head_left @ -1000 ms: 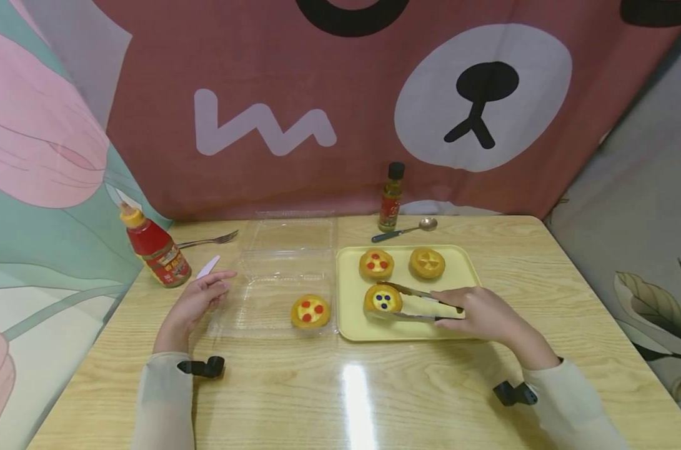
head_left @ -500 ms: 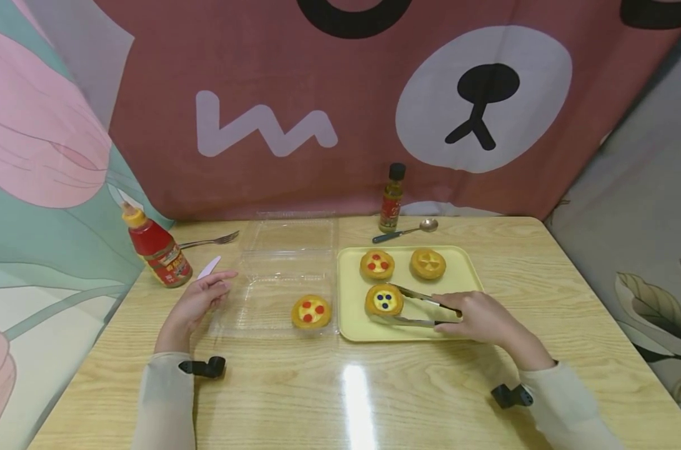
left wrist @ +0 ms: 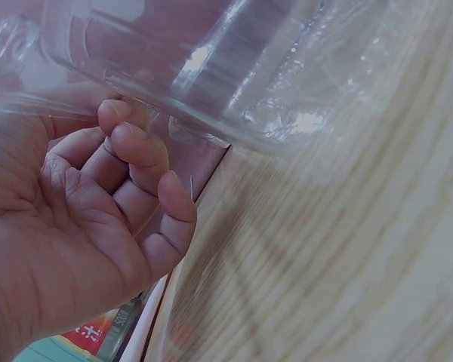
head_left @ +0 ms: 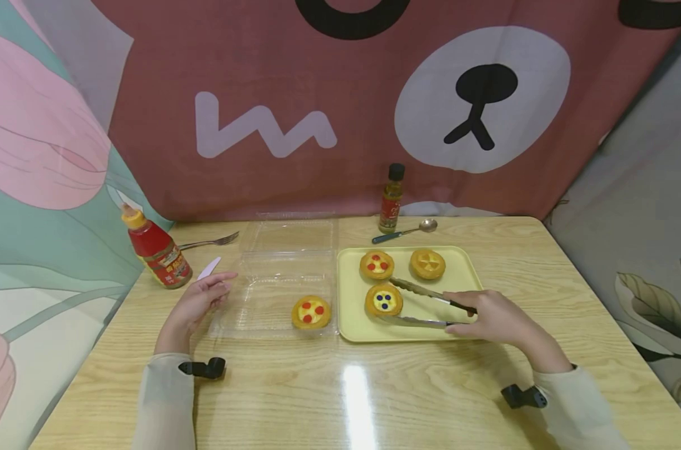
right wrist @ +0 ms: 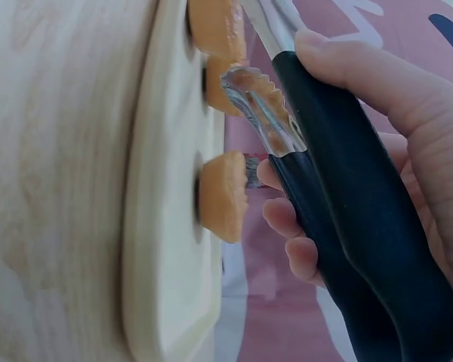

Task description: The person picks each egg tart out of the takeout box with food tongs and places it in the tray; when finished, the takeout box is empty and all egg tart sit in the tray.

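My right hand (head_left: 495,319) grips a pair of metal tongs (right wrist: 355,204) by their dark handles. The tongs' arms are spread, with their tips just right of a tart with blue dots (head_left: 384,300) on the yellow tray (head_left: 458,328). Behind it on the tray sit a tart with red dots (head_left: 377,265) and a plain tart (head_left: 427,264). My left hand (left wrist: 83,188), fingers loosely bent, lies at the left edge of the clear plastic box (left wrist: 234,75), fingertips right at its rim. Another red-dotted tart (head_left: 311,312) is in the box's right front corner.
A red sauce bottle (head_left: 159,250), a fork (head_left: 211,240) and a pale knife blade (head_left: 208,267) are at the left. Behind the tray are a dark-capped bottle (head_left: 392,200) and a spoon (head_left: 408,231). The box's lid (head_left: 290,236) lies folded back toward the wall cloth.
The tongs have spread wider and drawn back to the right with my right hand, off the blue-dotted tart, which stays on the tray. My left hand has stayed in place.
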Available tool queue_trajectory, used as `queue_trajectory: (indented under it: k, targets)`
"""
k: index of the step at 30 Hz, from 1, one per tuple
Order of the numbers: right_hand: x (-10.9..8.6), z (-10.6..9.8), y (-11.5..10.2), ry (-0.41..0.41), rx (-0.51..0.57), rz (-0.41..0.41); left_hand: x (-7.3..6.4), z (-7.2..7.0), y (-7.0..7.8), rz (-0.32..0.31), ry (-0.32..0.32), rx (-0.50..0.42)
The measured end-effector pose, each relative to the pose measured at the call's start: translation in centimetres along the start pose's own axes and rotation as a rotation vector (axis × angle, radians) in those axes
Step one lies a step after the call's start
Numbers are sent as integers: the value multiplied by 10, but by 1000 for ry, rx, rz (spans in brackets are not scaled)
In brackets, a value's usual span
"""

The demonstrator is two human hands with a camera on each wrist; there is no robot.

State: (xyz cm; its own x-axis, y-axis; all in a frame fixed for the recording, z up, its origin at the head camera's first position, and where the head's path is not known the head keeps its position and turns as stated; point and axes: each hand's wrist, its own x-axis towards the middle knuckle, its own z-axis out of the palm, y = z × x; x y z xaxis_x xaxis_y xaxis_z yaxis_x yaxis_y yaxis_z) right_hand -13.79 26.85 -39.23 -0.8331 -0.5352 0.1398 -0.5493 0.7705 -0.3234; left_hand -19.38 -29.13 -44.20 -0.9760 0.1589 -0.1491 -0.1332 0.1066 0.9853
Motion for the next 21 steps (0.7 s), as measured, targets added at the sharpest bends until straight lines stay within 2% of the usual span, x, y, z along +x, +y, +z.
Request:
queue_trajectory:
  k: [4,10,21]
  targets:
    - [-1,-7,-1,34,-2,-19,0,1,0,-9,9,3]
    - [5,-13,-6,102,-26,-100,0,1,-1,-15,17,-11]
    - [40,-13,-32,64,-2,-153,0,1,1,-14,7,-7]
